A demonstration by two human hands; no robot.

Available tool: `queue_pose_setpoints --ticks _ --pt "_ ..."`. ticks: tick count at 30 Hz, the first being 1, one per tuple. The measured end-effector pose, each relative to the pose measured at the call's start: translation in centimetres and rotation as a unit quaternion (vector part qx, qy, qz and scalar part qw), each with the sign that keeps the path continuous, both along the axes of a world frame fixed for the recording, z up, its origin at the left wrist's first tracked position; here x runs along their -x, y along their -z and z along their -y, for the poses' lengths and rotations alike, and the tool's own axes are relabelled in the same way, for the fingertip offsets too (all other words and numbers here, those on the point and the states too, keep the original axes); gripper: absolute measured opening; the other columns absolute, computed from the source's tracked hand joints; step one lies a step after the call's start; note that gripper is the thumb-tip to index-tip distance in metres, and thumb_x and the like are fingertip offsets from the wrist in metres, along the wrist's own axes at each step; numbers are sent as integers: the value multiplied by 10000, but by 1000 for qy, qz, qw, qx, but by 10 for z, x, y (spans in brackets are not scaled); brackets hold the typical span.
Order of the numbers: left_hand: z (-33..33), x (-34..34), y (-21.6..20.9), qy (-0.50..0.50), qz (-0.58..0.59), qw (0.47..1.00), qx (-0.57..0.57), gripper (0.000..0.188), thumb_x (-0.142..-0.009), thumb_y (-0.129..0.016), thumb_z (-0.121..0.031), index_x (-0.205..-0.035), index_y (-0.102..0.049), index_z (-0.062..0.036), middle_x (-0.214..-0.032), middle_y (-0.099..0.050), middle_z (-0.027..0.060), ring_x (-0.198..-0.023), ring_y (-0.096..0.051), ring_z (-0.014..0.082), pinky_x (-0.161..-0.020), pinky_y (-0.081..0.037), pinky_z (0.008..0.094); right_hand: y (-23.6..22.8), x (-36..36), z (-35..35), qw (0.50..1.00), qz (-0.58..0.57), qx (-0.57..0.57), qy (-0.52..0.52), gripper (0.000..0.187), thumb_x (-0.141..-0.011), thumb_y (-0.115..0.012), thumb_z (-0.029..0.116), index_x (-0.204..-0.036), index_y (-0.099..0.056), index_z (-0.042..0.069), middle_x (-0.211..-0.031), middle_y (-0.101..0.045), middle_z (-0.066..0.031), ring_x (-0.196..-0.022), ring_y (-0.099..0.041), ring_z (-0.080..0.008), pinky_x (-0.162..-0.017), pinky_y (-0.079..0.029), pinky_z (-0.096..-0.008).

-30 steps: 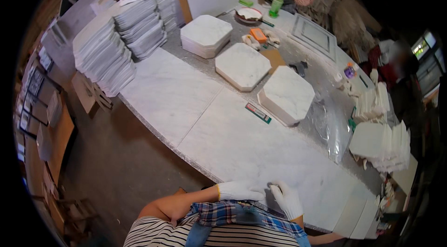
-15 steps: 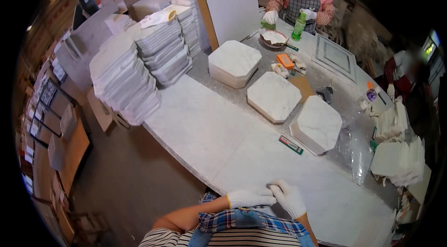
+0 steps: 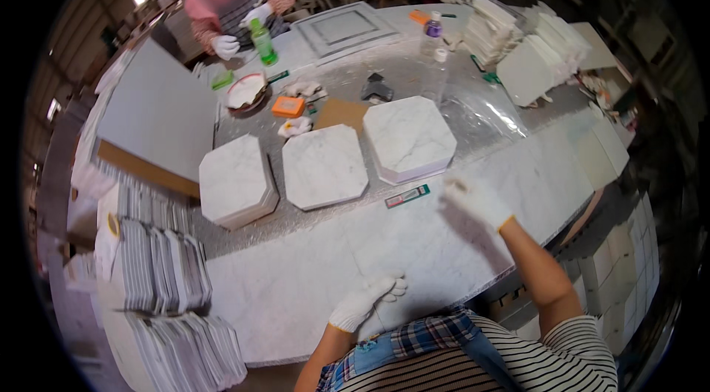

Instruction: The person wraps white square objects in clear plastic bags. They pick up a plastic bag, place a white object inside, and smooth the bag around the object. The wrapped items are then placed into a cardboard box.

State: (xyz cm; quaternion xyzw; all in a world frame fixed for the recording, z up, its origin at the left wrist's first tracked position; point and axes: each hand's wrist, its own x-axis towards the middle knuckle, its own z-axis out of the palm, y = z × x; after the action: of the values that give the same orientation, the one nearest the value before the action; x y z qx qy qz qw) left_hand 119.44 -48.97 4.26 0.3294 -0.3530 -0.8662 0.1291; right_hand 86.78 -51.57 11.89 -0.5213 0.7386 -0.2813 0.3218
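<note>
My left hand [image 3: 367,302], in a white knit glove, rests low on the white marble slab [image 3: 288,296] close to my apron, its fingers loosely extended and nothing visible in them. My right hand [image 3: 475,202], gloved alike, is over the slab to the right of a slim green-edged pack [image 3: 407,197], apart from it. Motion smears its fingers. Beyond lie three groups of octagonal marble tiles: a left stack [image 3: 237,181], a middle tile [image 3: 325,166] and a right stack [image 3: 409,137].
Tile stacks [image 3: 159,259] line the left, beside a leaning white board [image 3: 159,107]. Across the table, a person [image 3: 240,4] stands by a green bottle [image 3: 263,43], a bowl [image 3: 246,92] and an orange box [image 3: 288,106]. Thin tiles [image 3: 543,59] stand at far right.
My hands have parted; the right one has moved out toward the slim pack, while the left stays near my apron. The view has swung to the right. The co-worker's hand has left the bowl.
</note>
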Motion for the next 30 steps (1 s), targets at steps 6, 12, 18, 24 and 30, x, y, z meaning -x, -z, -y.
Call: queue_pose_setpoints --ticks 6,12,18,24,30 --pt "44 25 -23 40 1 999 9 464 -1028 -589 -300 -1346 -574 37 -1143 -714 112 -1028 -671 164 -900 -517 298 33 112 64 966 -174 91 167 475 -911 -627 335 -1341 -581 140 -1091 -725 -185 -1000 -699 -345 -888 -530 -443" --pt "91 54 -38 82 33 996 30 475 -1029 -583 -304 -1373 -564 22 -1192 -702 125 -1070 -664 195 -920 -509 312 50 197 174 918 -373 19 136 665 -852 -633 244 -1488 -438 267 -1458 -514 -176 -1346 -470 -389 -1071 -422 -491" --pt "133 92 -55 78 57 990 106 432 -1020 -580 -257 -1335 -590 38 -1173 -700 117 -1032 -658 190 -881 -521 302 58 211 249 913 -408 -6 16 510 -833 -622 214 -1339 -621 275 -1506 -469 -116 -1385 -415 -361 -1093 -409 -493" --pt "156 120 -68 38 77 986 141 422 -977 -624 -254 -1267 -623 54 -1119 -714 131 -1027 -672 210 -862 -522 322 48 232 234 963 -249 66 -74 248 -866 -577 324 -976 -741 174 -1124 -681 -95 -1127 -593 -323 -985 -465 -426" --pt "162 138 -82 3 110 969 220 515 -938 -669 -311 -1303 -598 45 -1187 -689 144 -1113 -640 212 -943 -492 334 3 213 190 959 -189 196 -81 246 -888 -586 340 -930 -679 116 -983 -674 -110 -1032 -613 -328 -911 -474 -425"
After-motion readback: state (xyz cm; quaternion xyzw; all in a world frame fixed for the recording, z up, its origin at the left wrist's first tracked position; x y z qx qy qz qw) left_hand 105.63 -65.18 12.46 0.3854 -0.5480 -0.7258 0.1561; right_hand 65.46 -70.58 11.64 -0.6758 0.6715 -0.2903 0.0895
